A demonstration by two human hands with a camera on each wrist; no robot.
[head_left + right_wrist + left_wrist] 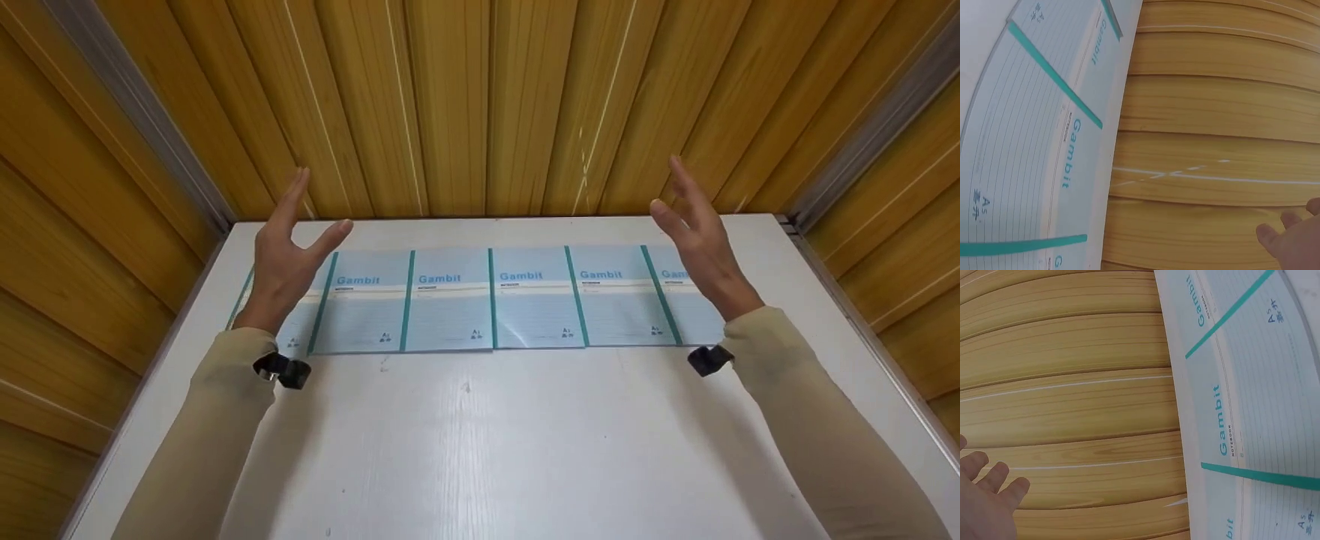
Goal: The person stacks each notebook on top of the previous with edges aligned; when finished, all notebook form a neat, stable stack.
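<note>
Several light blue notebooks with teal spines and the word Gambit lie in a side-by-side row on the white table, among them a middle notebook [536, 307]. My left hand [285, 262] is raised over the leftmost notebook [294, 322] and partly hides it. Its fingers are straight, the thumb spread apart, and it holds nothing. Over the rightmost notebook [694, 315] my right hand [701, 251] is held up the same way, empty, covering part of that cover. Each wrist view shows only fingertips, with notebooks such as this one [1266, 405] beyond.
The white table [465, 435] stretches in front of the row toward me. Yellow wood-look panels [450, 112] rise behind its back edge and on both sides, with grey posts [150, 97] at the corners. A small black camera [289, 371] sits on each wrist.
</note>
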